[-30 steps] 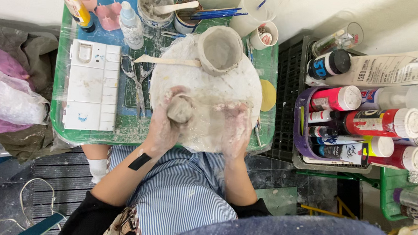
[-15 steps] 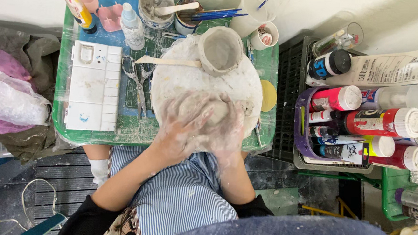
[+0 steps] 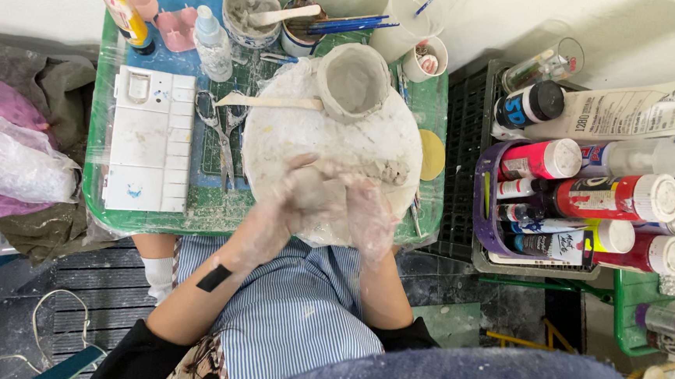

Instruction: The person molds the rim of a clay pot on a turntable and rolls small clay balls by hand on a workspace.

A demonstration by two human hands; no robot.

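While both hands sit over the near edge of the white round board (image 3: 372, 137), left hand (image 3: 294, 198) and right hand (image 3: 367, 215) are cupped together around a lump of grey clay (image 3: 318, 192) — pressed between the palms. Clay pot (image 3: 353, 81) stands at the board's far edge, a clay coil (image 3: 381, 171) just right of the hands.

**Paint bottles, tubes and a labelled carton**

At the right, a purple basket (image 3: 486, 214) holds paint bottles lying on their sides: a pink one (image 3: 541, 158), a red one (image 3: 617, 196) and a white-capped one (image 3: 564, 244). Behind them lie a black-capped bottle (image 3: 528, 107) and a white printed carton (image 3: 627, 111). A yellow tube (image 3: 120, 8) stands at the tray's far left corner.
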